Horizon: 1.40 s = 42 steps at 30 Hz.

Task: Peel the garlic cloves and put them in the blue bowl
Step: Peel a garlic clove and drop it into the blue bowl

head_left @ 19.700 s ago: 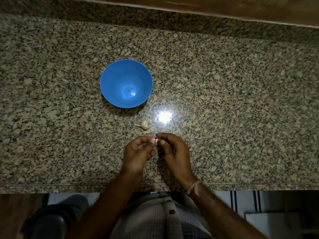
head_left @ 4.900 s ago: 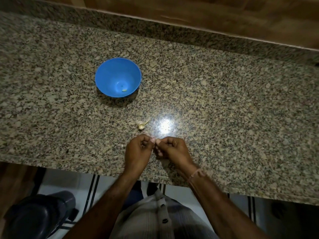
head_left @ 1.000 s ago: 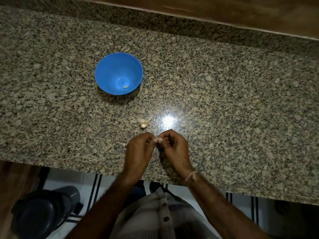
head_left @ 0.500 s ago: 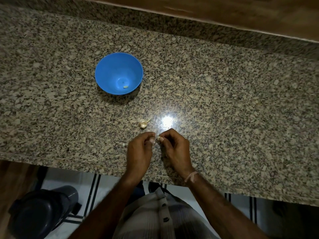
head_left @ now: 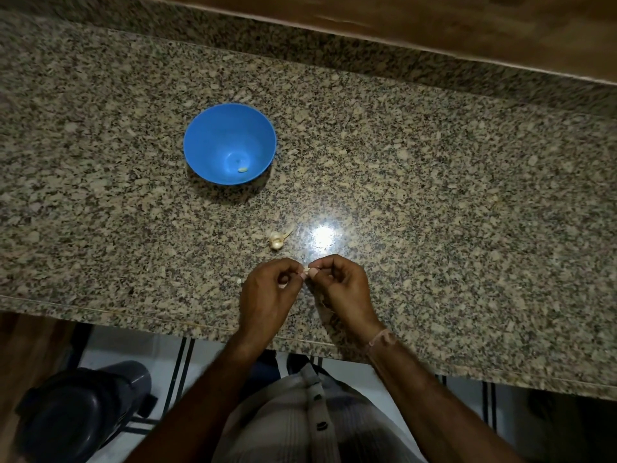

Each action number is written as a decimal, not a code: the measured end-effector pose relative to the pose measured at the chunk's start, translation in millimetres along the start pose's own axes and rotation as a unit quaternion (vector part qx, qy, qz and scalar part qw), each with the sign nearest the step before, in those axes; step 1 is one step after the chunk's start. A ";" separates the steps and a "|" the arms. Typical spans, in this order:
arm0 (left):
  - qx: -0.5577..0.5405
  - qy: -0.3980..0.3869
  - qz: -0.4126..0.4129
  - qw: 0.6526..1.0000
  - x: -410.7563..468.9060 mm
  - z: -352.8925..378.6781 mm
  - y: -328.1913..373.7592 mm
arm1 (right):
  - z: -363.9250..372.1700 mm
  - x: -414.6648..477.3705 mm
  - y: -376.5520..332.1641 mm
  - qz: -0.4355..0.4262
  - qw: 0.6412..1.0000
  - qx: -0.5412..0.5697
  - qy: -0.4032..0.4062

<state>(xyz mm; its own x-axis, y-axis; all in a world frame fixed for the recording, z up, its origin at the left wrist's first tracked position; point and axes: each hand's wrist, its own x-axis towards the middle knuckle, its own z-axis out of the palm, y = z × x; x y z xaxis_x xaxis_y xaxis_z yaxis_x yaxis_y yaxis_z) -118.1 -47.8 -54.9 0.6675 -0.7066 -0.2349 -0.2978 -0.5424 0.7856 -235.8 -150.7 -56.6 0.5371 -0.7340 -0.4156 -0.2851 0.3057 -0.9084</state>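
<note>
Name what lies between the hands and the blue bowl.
Head view: a garlic bulb, nearer the left hand and right hand than the blue bowl.

Our table (head_left: pixel 434 195) is speckled granite, beige and grey flecked with black, with one white glare spot (head_left: pixel 323 236). The bowl (head_left: pixel 213 142) is plain bright blue, and the peeled clove (head_left: pixel 242 169) inside it is pale yellow. The garlic head (head_left: pixel 275 240) is off-white. The small clove (head_left: pixel 306 271) pinched between our left hand (head_left: pixel 267 292) and right hand (head_left: pixel 344 289) is pale cream. A pinkish thread (head_left: pixel 382 339) circles the right wrist. Our shirt (head_left: pixel 300 422) is grey-beige, faintly striped, with dark buttons. We see white floor (head_left: pixel 160 349) with dark lines, and a brown wooden strip (head_left: pixel 434 25).
</note>
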 end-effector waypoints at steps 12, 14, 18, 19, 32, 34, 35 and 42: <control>0.039 0.027 0.027 0.998 -0.7 -0.4 -0.1 | -10.4 5.8 -2.2 0.007 1.000 -0.016 -0.017; -0.029 0.016 -0.003 0.999 -1.3 1.5 3.5 | -9.6 3.9 -3.4 0.001 1.000 -0.017 -0.018; -0.134 -0.016 -0.048 0.990 -0.2 1.3 5.2 | -8.4 0.5 -8.3 -0.009 1.000 -0.009 -0.027; -0.154 -0.023 -0.054 0.986 0.8 0.8 3.5 | -8.0 -0.2 -9.2 -0.003 1.000 0.007 -0.030; -0.191 -0.044 -0.084 0.977 2.2 -5.0 3.1 | -6.6 -0.8 -9.4 0.038 0.997 0.052 -0.033; -0.168 -0.038 -0.076 0.982 1.9 -4.4 3.8 | -6.8 -1.0 -7.2 -0.016 0.999 -0.037 -0.019; -0.148 -0.031 -0.069 0.986 1.6 -4.0 4.3 | -6.4 -1.4 -5.6 -0.051 0.995 -0.084 -0.013; -0.173 -0.030 -0.105 0.979 3.5 -3.2 4.0 | -4.7 -0.9 -3.1 -0.103 0.984 -0.142 -0.015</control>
<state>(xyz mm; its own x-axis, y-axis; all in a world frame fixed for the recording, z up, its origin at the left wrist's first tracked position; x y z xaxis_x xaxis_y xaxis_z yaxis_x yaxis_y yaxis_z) -114.8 -51.0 -50.8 0.6448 -0.6271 -0.4369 0.0979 -0.4992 0.8610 -239.2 -153.8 -53.2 0.6282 -0.7437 -0.2285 -0.3763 -0.0334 -0.9259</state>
